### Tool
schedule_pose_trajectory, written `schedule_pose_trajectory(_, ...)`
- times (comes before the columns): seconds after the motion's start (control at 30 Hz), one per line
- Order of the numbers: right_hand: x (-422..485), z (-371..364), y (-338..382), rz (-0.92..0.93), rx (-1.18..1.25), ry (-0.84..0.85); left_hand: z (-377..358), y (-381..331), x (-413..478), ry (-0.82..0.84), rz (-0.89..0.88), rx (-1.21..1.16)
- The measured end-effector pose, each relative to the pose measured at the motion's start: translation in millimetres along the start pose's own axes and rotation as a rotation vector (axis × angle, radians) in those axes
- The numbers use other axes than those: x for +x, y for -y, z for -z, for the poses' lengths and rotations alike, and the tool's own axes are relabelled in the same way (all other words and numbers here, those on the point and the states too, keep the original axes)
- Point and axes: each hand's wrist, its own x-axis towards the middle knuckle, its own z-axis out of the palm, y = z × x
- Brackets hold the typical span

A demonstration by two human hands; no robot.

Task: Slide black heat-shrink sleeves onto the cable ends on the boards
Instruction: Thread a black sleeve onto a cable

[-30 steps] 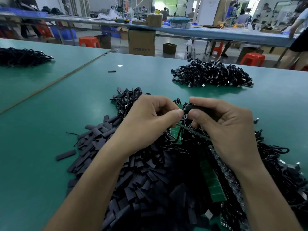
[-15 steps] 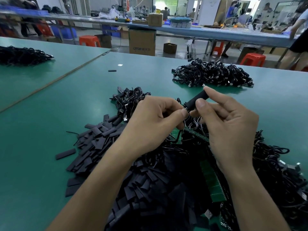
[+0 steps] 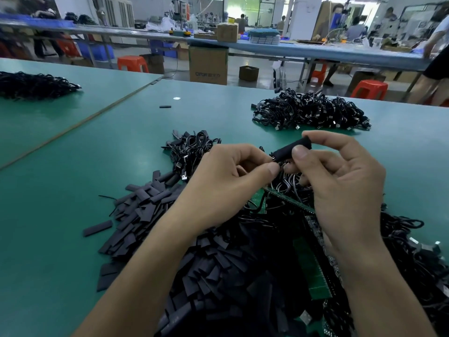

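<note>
My right hand point(image 3: 340, 188) pinches a black heat-shrink sleeve point(image 3: 290, 149) between thumb and forefinger, its far end tilted up and away. My left hand point(image 3: 226, 181) pinches a thin black cable end point(image 3: 279, 165) right at the sleeve's lower opening. Below both hands lies a green circuit board point(image 3: 289, 201) with looped black cables attached. A second green board point(image 3: 313, 271) lies nearer me among the cables. A big pile of flat black sleeves point(image 3: 170, 227) spreads under my left forearm.
A heap of black cables point(image 3: 311, 110) sits at the far right of the green table point(image 3: 60, 190). Another heap point(image 3: 31, 83) lies on the neighbouring table at the left. A stray sleeve point(image 3: 165, 107) lies far ahead. Tangled cables point(image 3: 413, 251) crowd the right side.
My right hand swung the sleeve from lying level between the hands to pointing up and away. The left hand kept its pinch at the sleeve's lower end.
</note>
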Motion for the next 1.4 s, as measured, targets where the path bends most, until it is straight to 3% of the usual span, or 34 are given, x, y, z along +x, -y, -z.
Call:
schedule_pose_trajectory(0.17, 4, 6, 4, -0.137, 0.128, -0.111, 16, 11, 0, 0.2, 0.158, 0.097)
schedule_pose_trajectory(0.27, 6, 9, 6, -0.168, 0.126, -0.148, 19, 15, 2, 0.203, 0.166, 0.095)
schedule_pose_trajectory(0.43, 4, 13, 6, -0.159, -0.19, -0.026, 23, 33, 10, -0.111, 0.158, -0.043)
schedule_pose_trajectory(0.57, 2, 19, 7, -0.161, -0.511, 0.342, 31, 61, 38, -0.522, 0.221, 0.003)
schedule_pose_trajectory(0.67, -2, 18, 7, -0.144, -0.694, 0.579, 42, 81, 65, -0.644, 0.276, 0.036)
schedule_pose_trajectory(0.8, -1, 16, 2, -0.068, -0.73, 0.464, 52, 104, 90, -0.681, 0.353, 0.23)
schedule_pose_trajectory(1.0, -1, 17, -1, -0.084, -0.665, 0.348, 53, 130, 96, -0.442, 0.497, 0.527)
schedule_pose_trajectory(1.1, 1, 19, -1, -0.118, -0.671, 0.326, 41, 115, 84, -0.612, 0.397, 0.626)
schedule_pose_trajectory(1.17, 1, 20, -2, -0.135, -0.657, 0.32, 25, 94, 73, -0.692, 0.184, 0.521)
schedule_pose_trajectory(1.27, 2, 21, -3, -0.143, -0.606, 0.326, -2, 57, 51, -0.424, -0.108, 0.128)
schedule_pose_trajectory(1.4, 5, 26, -6, -0.164, -0.488, 0.36, -15, 33, 31, 0.038, -0.099, -0.215)
